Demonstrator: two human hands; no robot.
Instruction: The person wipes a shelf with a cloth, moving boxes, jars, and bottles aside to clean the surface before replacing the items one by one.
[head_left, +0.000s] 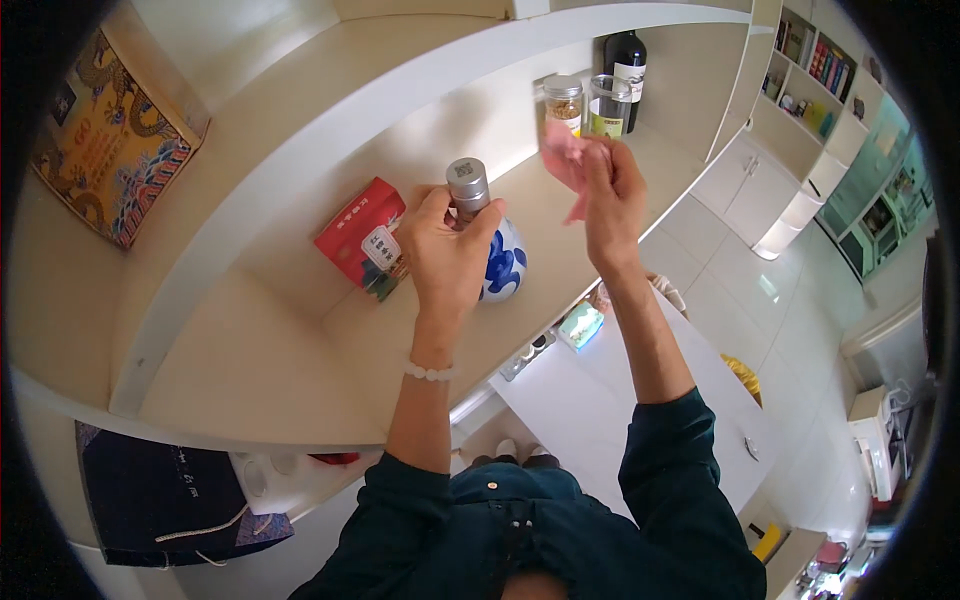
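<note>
My left hand (445, 245) is closed round the neck of a blue-and-white bottle (506, 262) with a silver cap (467, 180). The bottle is on or just above the shelf; its base contact is hard to judge. In my right hand (613, 190) is a bunched pink cloth (566, 165), raised to the right of the bottle and apart from it. A red box (362, 238) stands on the shelf just left of my left hand, partly behind it.
At the shelf's far right stand a lidded glass jar (563, 100), a clear jar (609, 105) and a dark wine bottle (626, 70). An orange dragon-patterned bag (115, 140) sits at upper left. Below lie a white table (640, 400) and a dark blue bag (150, 500).
</note>
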